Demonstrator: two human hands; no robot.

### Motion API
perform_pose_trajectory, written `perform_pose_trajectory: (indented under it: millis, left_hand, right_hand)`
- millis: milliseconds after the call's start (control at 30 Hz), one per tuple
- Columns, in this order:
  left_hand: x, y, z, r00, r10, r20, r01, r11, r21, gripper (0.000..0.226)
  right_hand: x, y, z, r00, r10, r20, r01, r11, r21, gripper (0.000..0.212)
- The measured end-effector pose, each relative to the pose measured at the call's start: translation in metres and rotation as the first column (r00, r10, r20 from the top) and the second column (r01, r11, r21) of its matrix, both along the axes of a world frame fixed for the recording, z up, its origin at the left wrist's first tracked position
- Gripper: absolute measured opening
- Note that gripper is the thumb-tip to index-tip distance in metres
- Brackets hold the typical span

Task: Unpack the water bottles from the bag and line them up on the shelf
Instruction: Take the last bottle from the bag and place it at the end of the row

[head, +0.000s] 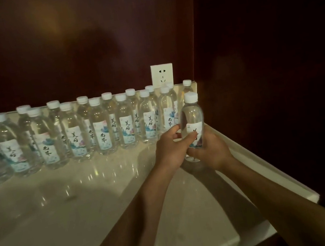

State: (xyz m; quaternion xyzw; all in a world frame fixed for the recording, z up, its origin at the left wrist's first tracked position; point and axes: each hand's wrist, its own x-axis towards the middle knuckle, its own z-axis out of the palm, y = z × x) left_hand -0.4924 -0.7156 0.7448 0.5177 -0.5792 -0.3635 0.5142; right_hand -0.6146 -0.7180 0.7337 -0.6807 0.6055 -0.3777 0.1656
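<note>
Hands are meeting at the right end of the shelf (105,195), both wrapping one water bottle (192,118). The left hand (169,150) is curling its fingers and thumb around the bottle's lower left side; the right hand (210,150) is gripping the lower right, its thumb lying across the label. The bottle is standing upright with its white cap on top and its base at or just above the pale, glossy shelf surface; whether it is touching cannot be told.

Two rows of matching bottles (98,128) are standing along the back of the shelf, running from the left edge of view to just beside the held bottle. All are showing white caps and printed labels with dark characters. One more bottle (187,86) is sitting in the back right corner, directly behind the held one.

A white wall socket (162,75) is sitting on the dark red back panel (59,43), just above the rear row. Bare forearms are reaching in from the lower right. Lighting is dim.
</note>
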Motion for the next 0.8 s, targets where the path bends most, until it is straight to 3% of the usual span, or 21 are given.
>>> perform_pose_trajectory:
  millis: [367,567,700,800]
  left_hand:
    - [-0.032,-0.063,-0.008,0.997,0.082,0.000,-0.082,0.996,0.039,0.045]
    - [-0.042,-0.087,-0.016,0.992,0.124,-0.034,-0.123,0.992,0.028,0.035]
    - [-0.045,-0.102,-0.026,0.982,0.175,-0.072,-0.174,0.984,0.023,0.044]
    - [-0.048,-0.112,-0.037,0.977,0.212,-0.019,-0.212,0.977,-0.007,0.039]
  right_hand:
    - [-0.028,-0.065,0.000,1.000,0.031,-0.003,-0.031,0.998,0.055,0.057]
    - [-0.029,-0.101,-0.014,0.997,0.038,0.068,-0.043,0.997,0.069,0.060]
    - [-0.027,-0.126,-0.023,0.993,0.056,0.107,-0.066,0.993,0.098,0.055]
    - [-0.025,-0.140,-0.026,0.987,0.055,0.149,-0.072,0.992,0.108,0.057]
